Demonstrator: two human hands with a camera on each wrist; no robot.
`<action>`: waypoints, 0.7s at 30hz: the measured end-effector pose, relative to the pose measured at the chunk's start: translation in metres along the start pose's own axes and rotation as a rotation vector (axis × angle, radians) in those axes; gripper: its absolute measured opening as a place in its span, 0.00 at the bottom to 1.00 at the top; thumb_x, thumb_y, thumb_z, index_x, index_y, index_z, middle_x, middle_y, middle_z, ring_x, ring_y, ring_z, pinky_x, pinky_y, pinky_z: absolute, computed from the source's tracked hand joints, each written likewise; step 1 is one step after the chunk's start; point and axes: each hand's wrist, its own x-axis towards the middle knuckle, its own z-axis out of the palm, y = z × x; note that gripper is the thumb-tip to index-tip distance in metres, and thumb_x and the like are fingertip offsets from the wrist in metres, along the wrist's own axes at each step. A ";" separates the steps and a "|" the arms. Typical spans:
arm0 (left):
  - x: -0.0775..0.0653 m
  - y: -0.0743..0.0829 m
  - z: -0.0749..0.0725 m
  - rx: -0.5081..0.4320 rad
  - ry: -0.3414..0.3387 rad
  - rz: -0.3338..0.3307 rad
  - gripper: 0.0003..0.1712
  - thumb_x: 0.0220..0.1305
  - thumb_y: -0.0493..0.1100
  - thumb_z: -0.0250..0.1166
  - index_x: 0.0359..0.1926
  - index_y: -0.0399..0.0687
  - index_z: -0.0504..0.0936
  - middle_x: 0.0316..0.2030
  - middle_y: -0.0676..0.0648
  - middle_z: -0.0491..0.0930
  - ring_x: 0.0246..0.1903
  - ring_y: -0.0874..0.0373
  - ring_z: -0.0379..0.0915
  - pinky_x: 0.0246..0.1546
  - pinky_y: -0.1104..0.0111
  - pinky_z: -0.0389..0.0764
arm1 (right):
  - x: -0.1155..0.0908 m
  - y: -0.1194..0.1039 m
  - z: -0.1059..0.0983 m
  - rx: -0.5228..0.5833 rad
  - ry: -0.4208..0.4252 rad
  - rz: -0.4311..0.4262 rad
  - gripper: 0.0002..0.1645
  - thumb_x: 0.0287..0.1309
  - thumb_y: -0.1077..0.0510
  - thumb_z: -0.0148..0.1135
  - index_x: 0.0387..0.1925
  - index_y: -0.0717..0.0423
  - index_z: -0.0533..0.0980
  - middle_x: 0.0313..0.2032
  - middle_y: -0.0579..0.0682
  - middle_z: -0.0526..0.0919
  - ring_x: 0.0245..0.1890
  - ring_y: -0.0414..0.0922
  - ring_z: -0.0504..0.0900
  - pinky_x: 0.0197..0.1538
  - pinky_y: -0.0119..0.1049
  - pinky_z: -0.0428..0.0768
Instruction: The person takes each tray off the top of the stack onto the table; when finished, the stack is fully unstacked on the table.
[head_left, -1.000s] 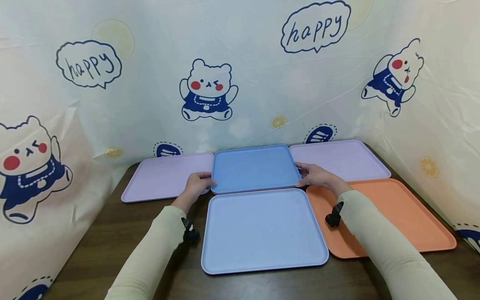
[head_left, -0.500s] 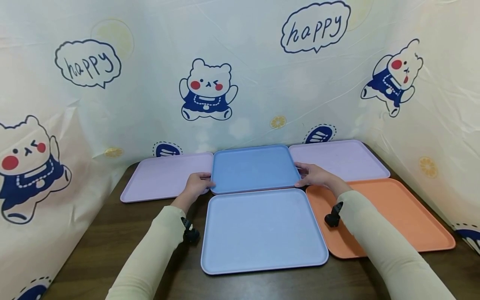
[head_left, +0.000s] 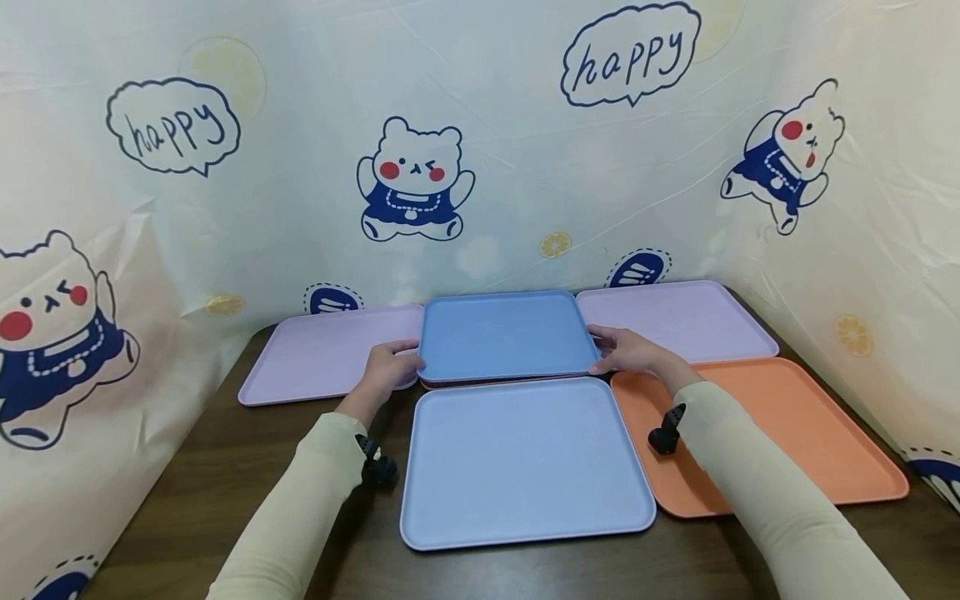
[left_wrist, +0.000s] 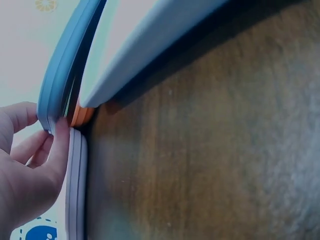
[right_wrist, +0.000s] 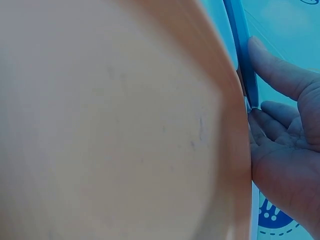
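Note:
A blue tray [head_left: 506, 335] lies at the back middle, between two lilac trays. My left hand [head_left: 384, 371] grips its left end; in the left wrist view fingers and thumb pinch the blue tray edge [left_wrist: 54, 75], which shows doubled rims. An orange rim [left_wrist: 82, 114] shows underneath, across a dark gap. At the other end my right hand [head_left: 630, 350] holds the right edge, the thumb on top of the blue edge [right_wrist: 243, 55] and the other fingers curled below. In front lies a pale blue tray [head_left: 525, 467].
One lilac tray [head_left: 330, 354] is at the back left, with another lilac tray [head_left: 675, 321] at the back right. An orange tray [head_left: 795, 433] lies under my right forearm. All stand on a dark wooden table [head_left: 240, 483], with a printed cloth [head_left: 510, 167] behind.
The blue tray has shifted slightly left and its front left corner has come up a little, showing a darker rim below. My left hand moved with it; the right hand stays nearly still.

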 end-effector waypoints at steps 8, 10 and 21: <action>-0.001 0.004 -0.004 -0.052 0.011 -0.004 0.30 0.61 0.33 0.64 0.65 0.36 0.72 0.58 0.35 0.74 0.48 0.49 0.78 0.49 0.62 0.79 | 0.001 0.000 0.000 0.001 0.002 -0.004 0.58 0.55 0.58 0.71 0.76 0.57 0.44 0.73 0.65 0.51 0.70 0.62 0.54 0.65 0.53 0.63; -0.002 0.005 -0.004 -0.045 0.019 0.004 0.29 0.61 0.33 0.65 0.64 0.36 0.72 0.58 0.35 0.74 0.49 0.49 0.78 0.50 0.62 0.79 | 0.001 0.001 0.000 0.001 0.002 -0.008 0.58 0.54 0.58 0.72 0.76 0.57 0.45 0.73 0.65 0.51 0.70 0.62 0.54 0.65 0.53 0.63; -0.008 0.004 -0.008 -0.090 0.071 -0.026 0.26 0.65 0.32 0.60 0.64 0.35 0.72 0.58 0.34 0.74 0.41 0.53 0.79 0.46 0.62 0.81 | 0.000 0.000 -0.002 0.011 -0.019 -0.040 0.59 0.53 0.58 0.73 0.76 0.58 0.45 0.74 0.62 0.48 0.71 0.62 0.52 0.66 0.53 0.61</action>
